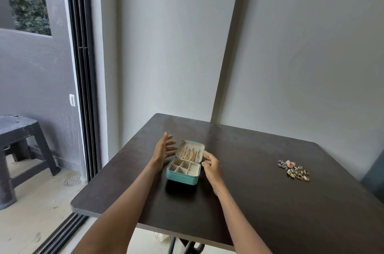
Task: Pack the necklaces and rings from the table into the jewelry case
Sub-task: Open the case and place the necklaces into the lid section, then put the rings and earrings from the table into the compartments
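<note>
A small teal jewelry case (182, 179) stands open on the dark table (259, 201), its lid (190, 150) tilted up at the back. Gold necklaces (189, 154) hang inside the lid. The cream compartments (184, 167) of the base look empty. A pile of rings (295, 170) lies on the table far to the right of the case. My left hand (164, 148) hovers just left of the lid, fingers spread, holding nothing. My right hand (211, 167) sits at the case's right side, fingers loosely curled near the lid's edge, with nothing in it.
The table's left edge (108, 172) runs beside a sliding door track (85, 87). A dark plastic stool (22, 139) stands outside on the balcony floor. White walls (291, 56) close in behind the table.
</note>
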The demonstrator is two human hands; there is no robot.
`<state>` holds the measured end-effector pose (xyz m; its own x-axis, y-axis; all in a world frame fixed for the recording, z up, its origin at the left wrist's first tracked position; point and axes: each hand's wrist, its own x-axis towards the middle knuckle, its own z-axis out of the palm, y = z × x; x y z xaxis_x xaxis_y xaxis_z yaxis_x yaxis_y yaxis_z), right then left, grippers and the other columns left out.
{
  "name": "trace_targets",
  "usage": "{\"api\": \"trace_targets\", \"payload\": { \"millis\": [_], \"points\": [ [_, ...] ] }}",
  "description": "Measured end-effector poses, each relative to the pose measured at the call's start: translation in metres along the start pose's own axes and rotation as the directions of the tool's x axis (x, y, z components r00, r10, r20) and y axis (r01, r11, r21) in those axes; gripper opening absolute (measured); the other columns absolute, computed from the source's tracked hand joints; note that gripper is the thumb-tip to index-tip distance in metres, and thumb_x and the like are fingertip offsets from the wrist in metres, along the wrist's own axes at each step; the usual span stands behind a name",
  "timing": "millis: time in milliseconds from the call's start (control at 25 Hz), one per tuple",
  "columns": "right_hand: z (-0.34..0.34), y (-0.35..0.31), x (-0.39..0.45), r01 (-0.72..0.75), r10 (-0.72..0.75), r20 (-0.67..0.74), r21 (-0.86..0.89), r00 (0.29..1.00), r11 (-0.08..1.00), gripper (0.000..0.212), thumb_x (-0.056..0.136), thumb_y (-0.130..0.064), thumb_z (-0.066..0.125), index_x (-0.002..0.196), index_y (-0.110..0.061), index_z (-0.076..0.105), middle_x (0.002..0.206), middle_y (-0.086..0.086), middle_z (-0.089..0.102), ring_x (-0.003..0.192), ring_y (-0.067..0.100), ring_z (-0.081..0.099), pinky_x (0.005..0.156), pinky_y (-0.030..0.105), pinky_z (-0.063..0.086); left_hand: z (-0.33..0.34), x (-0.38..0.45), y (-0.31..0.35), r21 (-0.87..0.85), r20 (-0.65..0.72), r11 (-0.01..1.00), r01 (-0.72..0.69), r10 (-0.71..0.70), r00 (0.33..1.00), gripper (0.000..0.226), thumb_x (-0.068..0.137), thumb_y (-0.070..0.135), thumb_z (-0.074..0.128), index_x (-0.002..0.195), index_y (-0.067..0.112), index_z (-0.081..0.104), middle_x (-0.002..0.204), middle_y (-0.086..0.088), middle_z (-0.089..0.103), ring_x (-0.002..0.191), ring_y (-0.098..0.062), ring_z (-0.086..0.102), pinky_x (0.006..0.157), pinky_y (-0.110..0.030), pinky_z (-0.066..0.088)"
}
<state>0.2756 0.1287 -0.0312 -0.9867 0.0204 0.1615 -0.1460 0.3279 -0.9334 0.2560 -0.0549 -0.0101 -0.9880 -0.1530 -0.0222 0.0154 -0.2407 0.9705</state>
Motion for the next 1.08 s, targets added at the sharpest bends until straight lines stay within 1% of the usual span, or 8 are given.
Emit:
{"api": "trace_targets", "payload": {
  "millis": [120,200,280,440,560,760,880,1080],
  "points": [
    [-0.004,-0.002,0.003,0.011,-0.013,-0.062,-0.027,0.998,1.0,0.043,0.086,0.003,0.046,0.125,-0.01,0.057,0.124,0.004,0.06,0.104,0.011,0.057,0.093,0.021,0.042,0.008,0.003,0.013,0.176,-0.031,0.977,-0.12,0.128,0.991,0.04,0.099,0.037,0.037,0.121,0.007,0.053,0.114,-0.012,0.058,0.103,-0.026,0.054,0.077,-0.027,0.045],
    [-0.012,-0.004,0.006,0.022,-0.03,-0.118,-0.065,0.993,0.998,0.041,0.085,0.002,0.047,0.122,-0.01,0.059,0.124,0.008,0.061,0.107,0.017,0.059,0.092,0.023,0.043,0.025,0.005,0.026,0.251,0.041,0.946,-0.207,0.203,0.978,0.026,0.097,0.025,0.046,0.112,0.007,0.056,0.105,-0.01,0.06,0.098,-0.023,0.054,0.072,-0.021,0.043],
    [-0.026,-0.008,0.008,0.026,-0.046,-0.184,-0.114,0.982,0.993,0.038,0.085,0.0,0.047,0.116,-0.014,0.063,0.116,0.008,0.064,0.103,0.02,0.061,0.089,0.027,0.046,0.055,0.006,0.035,0.34,0.149,0.897,-0.281,0.244,0.958,0.021,0.094,0.015,0.052,0.111,0.005,0.059,0.1,-0.01,0.061,0.091,-0.02,0.056,0.067,-0.016,0.042],
    [-0.086,0.001,0.004,-0.037,-0.035,-0.37,-0.184,0.928,0.982,0.025,0.09,-0.01,0.049,0.105,-0.018,0.067,0.106,0.005,0.067,0.096,0.021,0.062,0.078,0.027,0.045,0.153,0.0,0.023,0.441,0.376,0.806,-0.396,0.234,0.896,0.022,0.091,0.009,0.055,0.111,0.004,0.063,0.092,-0.01,0.062,0.082,-0.018,0.056,0.068,-0.02,0.043],
    [-0.144,0.029,-0.004,-0.131,-0.007,-0.502,-0.239,0.865,0.962,0.024,0.091,-0.009,0.048,0.101,-0.018,0.068,0.107,0.006,0.064,0.098,0.023,0.061,0.074,0.028,0.041,0.224,-0.016,-0.01,0.504,0.483,0.762,-0.408,0.143,0.864,0.025,0.089,0.006,0.053,0.11,0.006,0.065,0.091,-0.008,0.063,0.084,-0.019,0.058,0.073,-0.024,0.044],
    [-0.231,0.066,-0.013,-0.271,0.066,-0.712,-0.178,0.699,0.946,0.023,0.083,0.005,0.05,0.096,-0.007,0.065,0.106,0.015,0.056,0.098,0.033,0.056,0.081,0.032,0.04,0.303,-0.039,-0.078,0.573,0.482,0.72,-0.392,0.09,0.871,0.036,0.083,0.0,0.05,0.116,0.004,0.062,0.113,-0.014,0.063,0.105,-0.027,0.06,0.088,-0.024,0.041],
    [-0.257,0.079,-0.01,-0.3,0.111,-0.724,-0.137,0.681,0.944,0.022,0.085,0.004,0.049,0.102,-0.004,0.062,0.107,0.016,0.051,0.097,0.031,0.054,0.084,0.033,0.04,0.328,-0.037,-0.098,0.576,0.469,0.715,-0.396,0.107,0.877,0.039,0.086,0.004,0.052,0.124,0.008,0.056,0.121,-0.009,0.054,0.106,-0.025,0.057,0.091,-0.025,0.04],
    [-0.264,0.086,0.006,-0.284,0.096,-0.7,-0.158,0.708,0.946,0.018,0.089,0.0,0.052,0.102,-0.005,0.062,0.107,0.014,0.052,0.097,0.029,0.056,0.082,0.029,0.04,0.352,-0.012,-0.109,0.594,0.373,0.71,-0.377,0.171,0.912,0.035,0.092,0.015,0.052,0.127,0.013,0.054,0.122,-0.006,0.049,0.106,-0.021,0.057,0.09,-0.029,0.044]
  ]
}}
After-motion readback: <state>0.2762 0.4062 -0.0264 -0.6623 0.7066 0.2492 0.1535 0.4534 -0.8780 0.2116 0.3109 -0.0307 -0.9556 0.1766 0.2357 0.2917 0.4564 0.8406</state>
